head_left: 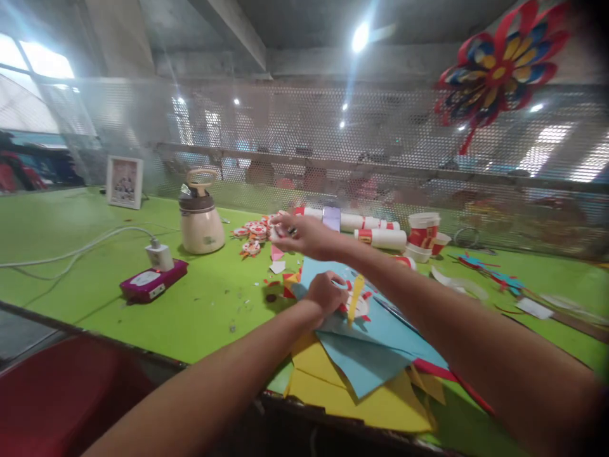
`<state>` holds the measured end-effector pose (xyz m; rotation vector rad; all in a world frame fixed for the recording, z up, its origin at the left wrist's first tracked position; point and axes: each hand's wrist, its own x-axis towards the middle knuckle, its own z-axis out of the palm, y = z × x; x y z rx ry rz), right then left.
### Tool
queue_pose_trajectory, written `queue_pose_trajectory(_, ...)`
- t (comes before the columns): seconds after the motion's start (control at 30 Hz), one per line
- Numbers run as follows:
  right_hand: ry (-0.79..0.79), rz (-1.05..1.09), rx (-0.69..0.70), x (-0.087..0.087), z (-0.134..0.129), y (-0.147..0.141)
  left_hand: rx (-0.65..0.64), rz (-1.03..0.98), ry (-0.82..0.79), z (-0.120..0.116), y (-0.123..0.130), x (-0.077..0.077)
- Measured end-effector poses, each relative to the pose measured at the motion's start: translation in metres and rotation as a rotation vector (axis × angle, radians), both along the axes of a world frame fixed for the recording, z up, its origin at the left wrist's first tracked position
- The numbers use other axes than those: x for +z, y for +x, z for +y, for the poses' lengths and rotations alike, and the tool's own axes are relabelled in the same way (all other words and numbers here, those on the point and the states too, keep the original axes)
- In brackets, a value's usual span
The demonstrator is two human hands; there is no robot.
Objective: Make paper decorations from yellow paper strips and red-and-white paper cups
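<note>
We log the left hand [328,293] over the blue paper [390,333], fingers curled beside a red-tabbed white disc [363,308] and yellow strip [354,298] lying on that paper. Beyond it, the right hand [304,236] is at the red-and-white discs [255,231]. We cannot tell either grip.

A white picture frame [124,182] is standing on the desk [204,324], and a cream kettle [202,223] is standing to its right. A white plug [160,258] is sitting on a purple box [167,279], its cable [95,238] trailing leftward. A red seat [66,393] is showing below. A ceiling light [360,38] is glowing above a perforated screen [285,127].
</note>
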<state>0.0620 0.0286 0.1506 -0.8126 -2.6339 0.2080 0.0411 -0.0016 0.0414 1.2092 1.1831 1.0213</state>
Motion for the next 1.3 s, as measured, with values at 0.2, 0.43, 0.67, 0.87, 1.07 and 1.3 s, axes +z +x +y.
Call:
queue_pose_trajectory(0.2, -0.382, 0.689, -0.201, -0.002, -0.037, 0.148, -0.020, -0.057, -0.021, -0.010, -0.003, 0.013)
queue_pose_trajectory(0.43, -0.848, 1.080, -0.193, -0.053, -0.049, 0.211, 0.040, -0.103, -0.008, -0.014, 0.000, 0.034)
queue_pose_trajectory(0.67, -0.813, 0.885, -0.183, -0.065, -0.059, 0.202, -0.055, -0.153, 0.057, -0.008, 0.005, 0.033)
queue_pose_trajectory(0.87, -0.792, 0.789, -0.240, -0.071, -0.066, 0.186, -0.131, -0.194, 0.052, -0.011, 0.005, 0.024)
queue_pose_trajectory(1.07, -0.914, 0.889, -0.204, -0.073, -0.070, 0.180, -0.153, -0.234, 0.007, -0.013, 0.000, 0.021)
queue_pose_trajectory(1.3, -1.003, 1.029, -0.103, -0.073, -0.069, 0.185, -0.123, -0.264, -0.019, -0.013, -0.005, 0.018)
